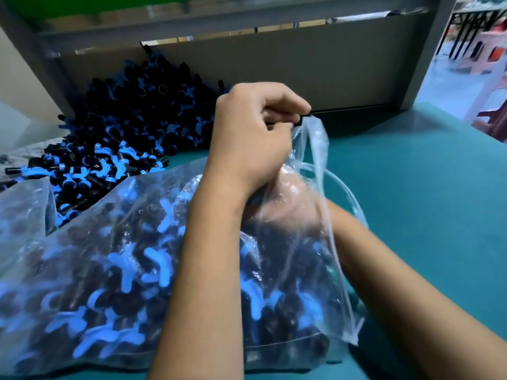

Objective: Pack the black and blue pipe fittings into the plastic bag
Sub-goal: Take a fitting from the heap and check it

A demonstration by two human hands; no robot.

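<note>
Underneath everything lies a teal table (pixel 411 201), with a grey board (pixel 274 64) standing along its far edge. Against that board, at the far left, a big heap of loose black and blue fittings (pixel 123 127) spreads over the tabletop. Nearer the camera, a clear plastic bag (pixel 123 256) lies on its side, already stuffed with many of the same fittings, its mouth turned up toward the right. The left hand (pixel 252 138) is raised above the bag, its fingers curled and pinching the top edge of the bag's mouth, pulling the film upward. The right hand (pixel 288 198) is pushed inside the bag's mouth and shows only dimly through the plastic, so I cannot tell whether its fingers are apart or closed on anything.
</note>
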